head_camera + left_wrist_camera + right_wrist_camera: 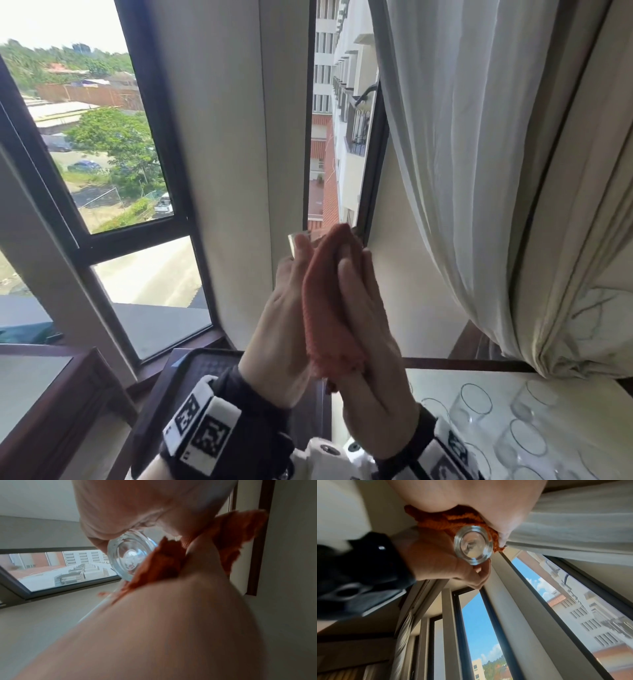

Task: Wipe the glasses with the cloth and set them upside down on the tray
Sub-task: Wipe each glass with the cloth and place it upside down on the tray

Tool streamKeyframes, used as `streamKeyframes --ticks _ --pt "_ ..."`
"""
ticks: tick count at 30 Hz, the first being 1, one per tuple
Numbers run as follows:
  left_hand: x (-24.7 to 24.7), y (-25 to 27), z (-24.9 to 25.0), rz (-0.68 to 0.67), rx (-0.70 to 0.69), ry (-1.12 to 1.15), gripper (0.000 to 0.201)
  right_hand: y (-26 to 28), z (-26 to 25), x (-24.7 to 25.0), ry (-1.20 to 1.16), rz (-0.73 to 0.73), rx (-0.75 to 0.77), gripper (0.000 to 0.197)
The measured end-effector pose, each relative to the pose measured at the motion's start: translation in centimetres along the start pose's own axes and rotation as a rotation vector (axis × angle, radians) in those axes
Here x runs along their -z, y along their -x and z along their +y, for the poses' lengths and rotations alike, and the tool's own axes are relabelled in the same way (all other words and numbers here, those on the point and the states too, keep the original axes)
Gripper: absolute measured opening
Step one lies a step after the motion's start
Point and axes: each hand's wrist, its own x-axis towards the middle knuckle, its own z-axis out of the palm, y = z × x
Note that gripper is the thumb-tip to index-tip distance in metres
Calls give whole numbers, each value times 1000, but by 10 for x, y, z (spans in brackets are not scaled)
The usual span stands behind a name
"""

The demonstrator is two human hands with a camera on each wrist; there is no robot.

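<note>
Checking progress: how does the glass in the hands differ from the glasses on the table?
The held glass is raised between both hands, wrapped in the orange cloth; the table glasses stand bare. It is lifted near the window; they stand upright on the white table. All are clear.

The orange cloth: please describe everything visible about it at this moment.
The orange cloth looks like a textured, knitted or waffle-weave fabric, bunched and folded, not spread flat. It is held up in the air in front of the window, sandwiched between the left hand and the right hand, and wraps one side of a clear glass whose thick round base stays uncovered. A frayed-looking edge sticks out past the fingers. Its lower end hangs near the wrists.
</note>
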Motion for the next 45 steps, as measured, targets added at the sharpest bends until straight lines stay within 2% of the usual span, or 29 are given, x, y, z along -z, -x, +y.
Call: streamKeyframes --ticks 2,4,6,7,9,12,14,17,19,21,23,26,27,28,29,30,31,33,36,39,41,43,44,45 --pt "2 -4 11 32 42 69 71 8 1 -3 -74 -12 -24 59" --pt "3 -6 14 62 -1 -3 89 21 8 -7 -198 1 -120 55" --pt "-3 -3 13 35 -7 -49 89 26 9 -7 -236 113 -332 45" --pt "-5 0 10 29 -22 -79 88 25 10 -6 -218 159 -406 52" --pt "-7 3 0 67 -35 -116 83 10 3 1 -232 146 -473 48" --pt "-9 6 -9 74 6 -136 75 -15 4 11 -23 182 -350 35" --pt "-11 8 -11 38 14 -93 72 -26 1 13 -53 137 -220 45" --pt "-6 8 -12 46 -18 11 49 -21 2 9 34 -41 -61 68" --pt "0 5 -6 70 -3 71 51 -12 6 1 39 -57 -35 64" --pt "2 1 1 89 -15 87 66 3 6 -5 7 -1 -41 54" --pt "3 1 4 80 -74 47 62 15 6 -7 -102 85 -137 52" --pt "-3 6 3 22 -116 -22 54 11 8 -5 -62 192 -336 86" --pt "-6 7 1 7 -130 -72 54 3 4 1 -32 183 -362 75" --pt "-8 9 -2 -14 -134 -116 54 -2 2 4 -94 167 -358 56" --pt "-10 9 -1 -20 -140 -152 55 -1 8 9 35 178 -266 41" --pt "-10 9 0 -12 -125 -161 57 -6 10 10 115 187 -222 37" --pt "-11 9 2 21 -110 -145 63 -15 5 6 171 219 -140 38" --pt "-8 5 1 47 -43 -67 74 -19 -4 2 59 77 -70 54" --pt "1 -1 8 95 7 46 62 -8 -2 -5 94 -28 -7 59" --pt "3 -5 11 111 -31 51 67 10 9 -5 -61 -24 -34 55" --pt "1 -3 9 98 -43 62 61 18 11 0 58 45 -65 42" --pt "-4 1 4 92 -36 69 59 17 17 5 164 122 -167 44" --pt "-6 3 2 99 -30 57 58 8 14 10 181 122 -168 38" --pt "-9 4 2 110 -28 43 58 -2 12 10 131 192 -188 38"
